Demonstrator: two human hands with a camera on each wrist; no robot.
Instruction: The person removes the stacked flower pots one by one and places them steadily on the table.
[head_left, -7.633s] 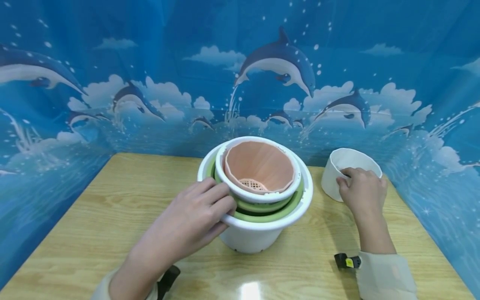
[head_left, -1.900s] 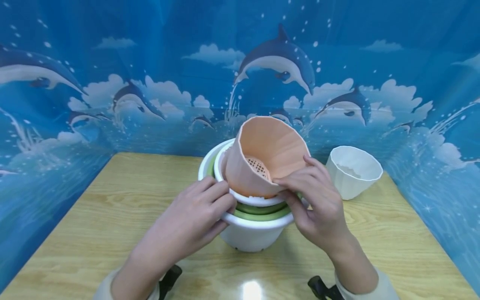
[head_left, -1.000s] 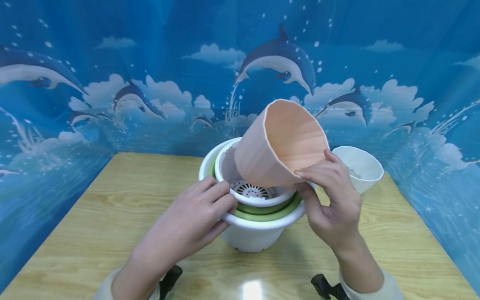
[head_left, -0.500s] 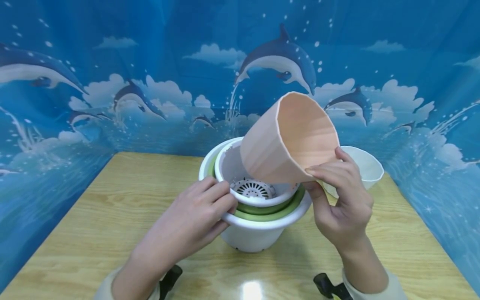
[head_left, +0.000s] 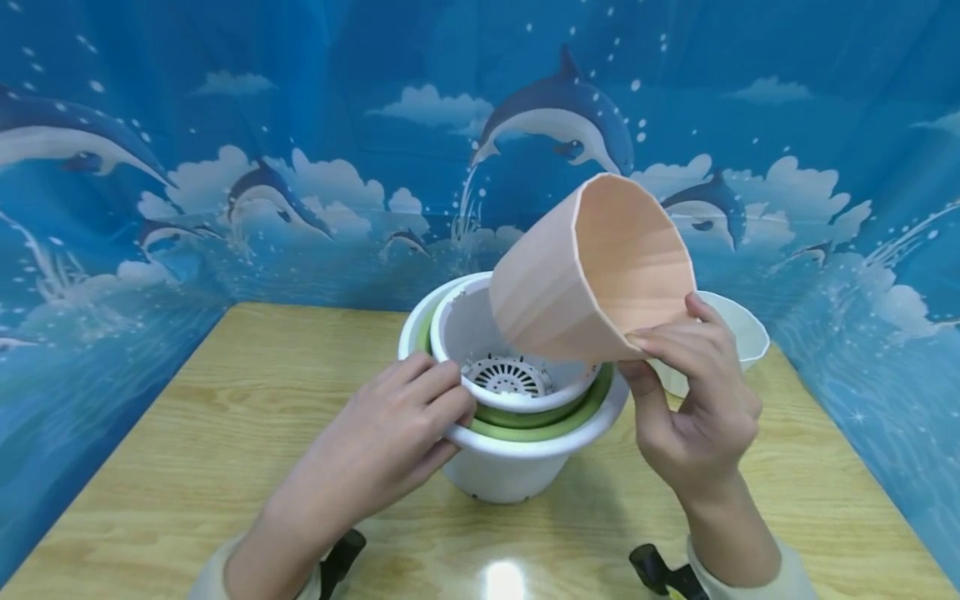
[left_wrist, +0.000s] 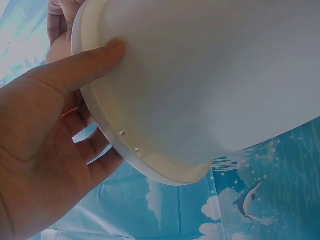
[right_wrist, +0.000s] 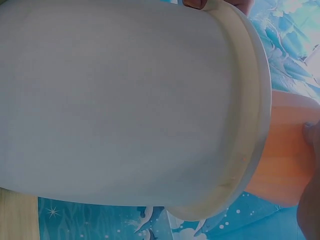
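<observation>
In the head view, my left hand (head_left: pixel 382 433) holds the rim of a large white flowerpot (head_left: pixel 504 479). Green pots (head_left: pixel 534 435) and a smaller white pot (head_left: pixel 461 325) with a slotted bottom nest inside it. Above the stack, a peach flowerpot (head_left: pixel 543 287) hangs tilted, its mouth facing right. My right hand (head_left: pixel 693 400) pinches its lower rim between thumb and fingers. The left wrist view shows my thumb on the large white pot's outer wall (left_wrist: pixel 200 80), with fingers at the rim. In the right wrist view, the peach pot (right_wrist: pixel 287 150) appears behind the large pot's rim.
Another white pot (head_left: pixel 742 333) stands at the table's right back, partly hidden behind my right hand. The wooden table (head_left: pixel 247 383) meets a blue dolphin-print curtain (head_left: pixel 337 125) at the back and sides.
My right hand has left the white pot at the right, gripped the peach pot and lifted it out of the stack, up and rightward, tilting it. My left hand stays on the rim.
</observation>
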